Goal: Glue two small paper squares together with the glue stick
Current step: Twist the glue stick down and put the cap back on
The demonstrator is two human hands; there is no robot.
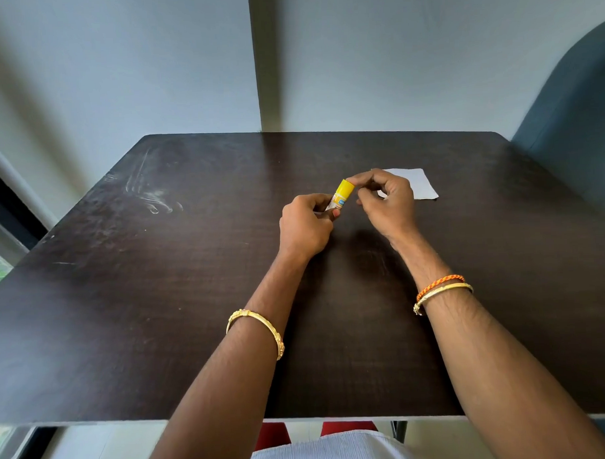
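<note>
We held the yellow glue stick [341, 195] tilted above the dark table [159, 303], our left hand [304, 225] gripping its body and our right hand [386, 200] pinching its cap. A white paper square [418, 185] lay flat just behind the right hand; another white scrap, possibly the second square, showed under our left fingers.

L hand [306, 225] closed grip; R hand [387, 200] pinching.
</note>
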